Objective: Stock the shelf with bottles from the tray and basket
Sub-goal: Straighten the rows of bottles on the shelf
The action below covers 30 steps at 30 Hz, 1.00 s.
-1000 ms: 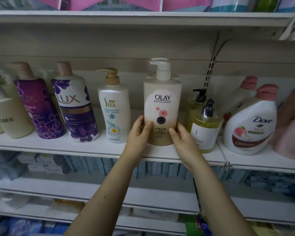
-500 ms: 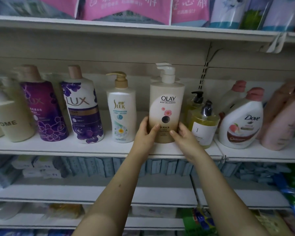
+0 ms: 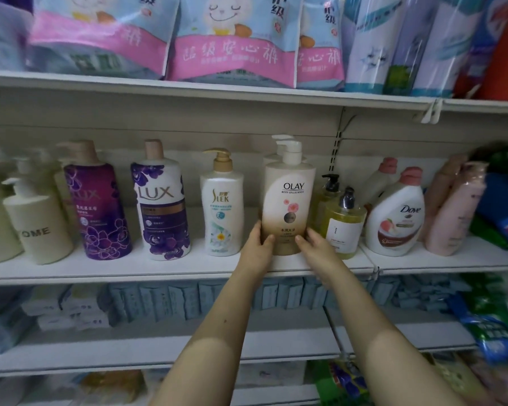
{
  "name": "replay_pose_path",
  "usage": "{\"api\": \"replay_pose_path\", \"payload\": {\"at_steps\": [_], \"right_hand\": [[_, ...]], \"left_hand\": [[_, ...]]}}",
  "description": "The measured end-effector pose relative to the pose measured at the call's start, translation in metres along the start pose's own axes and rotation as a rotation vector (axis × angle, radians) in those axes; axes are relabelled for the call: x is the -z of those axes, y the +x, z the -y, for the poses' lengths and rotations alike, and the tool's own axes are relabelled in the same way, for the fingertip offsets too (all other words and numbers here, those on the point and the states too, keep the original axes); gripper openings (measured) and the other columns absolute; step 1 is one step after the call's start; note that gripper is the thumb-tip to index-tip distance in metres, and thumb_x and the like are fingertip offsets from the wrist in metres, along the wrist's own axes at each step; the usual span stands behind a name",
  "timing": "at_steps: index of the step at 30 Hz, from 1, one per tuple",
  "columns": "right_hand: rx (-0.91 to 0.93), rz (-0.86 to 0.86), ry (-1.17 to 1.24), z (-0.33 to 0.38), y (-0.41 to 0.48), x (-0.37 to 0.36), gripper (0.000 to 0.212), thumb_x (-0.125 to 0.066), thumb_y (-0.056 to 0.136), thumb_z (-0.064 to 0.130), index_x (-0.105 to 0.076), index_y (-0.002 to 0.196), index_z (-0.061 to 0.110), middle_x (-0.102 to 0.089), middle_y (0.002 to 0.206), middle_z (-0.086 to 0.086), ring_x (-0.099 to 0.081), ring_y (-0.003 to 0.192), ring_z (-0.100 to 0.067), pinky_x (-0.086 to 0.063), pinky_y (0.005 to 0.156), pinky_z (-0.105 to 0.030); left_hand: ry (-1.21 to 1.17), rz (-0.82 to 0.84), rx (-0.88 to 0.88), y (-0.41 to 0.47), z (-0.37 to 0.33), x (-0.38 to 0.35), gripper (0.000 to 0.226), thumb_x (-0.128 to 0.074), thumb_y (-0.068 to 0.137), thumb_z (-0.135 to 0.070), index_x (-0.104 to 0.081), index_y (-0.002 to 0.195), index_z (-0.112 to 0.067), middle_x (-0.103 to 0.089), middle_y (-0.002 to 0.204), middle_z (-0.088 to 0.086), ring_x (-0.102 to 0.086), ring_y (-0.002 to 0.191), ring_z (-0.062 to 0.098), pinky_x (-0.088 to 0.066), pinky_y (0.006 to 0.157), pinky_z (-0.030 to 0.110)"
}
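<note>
Head view: left hand (image 3: 257,247) and right hand (image 3: 316,246) curl fingers (image 3: 258,230) round the smooth, cylindrical cream plastic Olay bottle (image 3: 289,200).

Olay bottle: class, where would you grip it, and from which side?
Probably the lower body of the Olay bottle, from the front, a palm on each flank: it stands upright and wide, with the Slek bottle and yellow bottle close on either side.

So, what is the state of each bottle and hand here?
Olay bottle, upright on shelf, gripped low on both sides.
left hand, grips Olay bottle.
right hand, grips Olay bottle.
Slek bottle, upright, untouched.
Dove bottle, upright, untouched.
white Lux bottle, upright, untouched.
</note>
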State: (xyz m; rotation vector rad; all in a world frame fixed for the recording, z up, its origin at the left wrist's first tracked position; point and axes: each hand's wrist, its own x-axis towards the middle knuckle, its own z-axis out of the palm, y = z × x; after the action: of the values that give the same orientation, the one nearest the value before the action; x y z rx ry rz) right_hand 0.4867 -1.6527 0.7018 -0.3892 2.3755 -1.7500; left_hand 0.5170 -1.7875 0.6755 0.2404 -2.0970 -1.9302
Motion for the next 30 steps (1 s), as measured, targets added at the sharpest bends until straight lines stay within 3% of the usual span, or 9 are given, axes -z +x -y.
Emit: {"api": "replay_pose_path", "payload": {"at_steps": [5, 9, 14, 16, 18, 20, 23, 27, 30], "right_hand": [[-0.009, -0.115, 0.056, -0.009, -0.019, 0.008, 0.053, -0.044, 0.102, 0.034, -0.029, 0.152, 0.021, -0.035, 0.154, 0.003, -0.034, 0.141, -0.017, -0.030, 0.112, -0.036], [0.033, -0.229, 0.195, -0.033, -0.038, 0.026, 0.048, -0.050, 0.099, 0.036, -0.044, 0.144, 0.019, -0.046, 0.147, 0.003, -0.044, 0.132, -0.012, -0.036, 0.106, -0.029], [0.062, -0.343, 0.252, -0.040, -0.032, 0.058, 0.042, -0.055, 0.097, 0.034, -0.051, 0.136, 0.019, -0.057, 0.128, 0.005, -0.055, 0.116, -0.011, -0.043, 0.093, -0.025], [0.099, -0.390, 0.205, -0.043, -0.026, 0.073, 0.043, -0.055, 0.096, 0.035, -0.048, 0.137, 0.022, -0.057, 0.124, 0.006, -0.055, 0.108, -0.008, -0.044, 0.082, -0.021], [0.151, -0.350, 0.197, -0.049, -0.016, 0.087, 0.051, -0.055, 0.095, 0.037, -0.040, 0.143, 0.025, -0.054, 0.132, 0.008, -0.053, 0.115, -0.008, -0.045, 0.090, -0.024], [0.176, -0.239, 0.183, -0.056, -0.004, 0.096, 0.058, -0.054, 0.096, 0.040, -0.031, 0.148, 0.033, -0.046, 0.145, 0.010, -0.047, 0.130, -0.010, -0.041, 0.106, -0.036], [0.190, -0.120, 0.143, -0.061, 0.013, 0.104, 0.065, -0.049, 0.095, 0.050, -0.021, 0.152, 0.039, -0.032, 0.156, 0.012, -0.034, 0.141, -0.010, -0.035, 0.114, -0.045], [0.206, -0.001, 0.212, -0.057, 0.032, 0.115, 0.049, -0.038, 0.098, 0.050, -0.028, 0.146, 0.045, -0.033, 0.141, 0.026, -0.033, 0.132, 0.001, -0.032, 0.106, -0.025], [0.170, 0.052, 0.255, -0.059, 0.046, 0.120, 0.044, -0.034, 0.099, 0.051, -0.027, 0.143, 0.048, -0.035, 0.138, 0.024, -0.032, 0.127, 0.002, -0.030, 0.105, -0.025]], "left_hand": [[-0.099, -0.284, -0.064, -0.032, -0.002, -0.020, 0.033, -0.050, 0.099, -0.015, -0.048, 0.131, -0.015, -0.054, 0.125, -0.004, -0.051, 0.113, 0.010, -0.040, 0.089, 0.017], [-0.080, -0.191, -0.143, -0.050, -0.001, -0.046, 0.024, -0.049, 0.099, -0.015, -0.057, 0.121, -0.021, -0.060, 0.121, -0.005, -0.055, 0.110, 0.005, -0.040, 0.080, 0.003], [-0.063, -0.052, -0.154, -0.037, -0.018, -0.077, 0.038, -0.048, 0.101, -0.025, -0.048, 0.139, -0.023, -0.048, 0.132, -0.014, -0.042, 0.124, 0.002, -0.034, 0.096, 0.012], [-0.087, -0.011, -0.134, -0.030, -0.024, -0.092, 0.042, -0.045, 0.102, -0.027, -0.042, 0.143, -0.023, -0.041, 0.129, -0.019, -0.036, 0.122, -0.003, -0.033, 0.089, 0.004], [-0.102, 0.010, -0.115, -0.021, -0.026, -0.107, 0.047, -0.044, 0.102, -0.030, -0.034, 0.148, -0.025, -0.037, 0.130, -0.020, -0.033, 0.121, -0.004, -0.033, 0.080, -0.002], [-0.140, 0.008, -0.086, -0.012, -0.025, -0.121, 0.053, -0.042, 0.102, -0.037, -0.025, 0.152, -0.028, -0.033, 0.136, -0.019, -0.030, 0.124, -0.004, -0.030, 0.095, 0.008], [-0.181, 0.004, -0.099, 0.005, -0.023, -0.137, 0.051, -0.037, 0.102, -0.043, -0.028, 0.151, -0.030, -0.034, 0.146, -0.020, -0.037, 0.128, -0.006, -0.031, 0.103, 0.019], [-0.211, -0.054, -0.135, 0.025, -0.021, -0.153, 0.042, -0.032, 0.104, -0.040, -0.046, 0.138, -0.020, -0.060, 0.128, -0.005, -0.058, 0.112, 0.001, -0.047, 0.088, 0.014], [-0.243, -0.099, -0.160, 0.029, -0.016, -0.158, 0.041, -0.032, 0.103, -0.038, -0.048, 0.135, -0.017, -0.063, 0.123, -0.004, -0.062, 0.106, 0.000, -0.049, 0.082, 0.011]]}}
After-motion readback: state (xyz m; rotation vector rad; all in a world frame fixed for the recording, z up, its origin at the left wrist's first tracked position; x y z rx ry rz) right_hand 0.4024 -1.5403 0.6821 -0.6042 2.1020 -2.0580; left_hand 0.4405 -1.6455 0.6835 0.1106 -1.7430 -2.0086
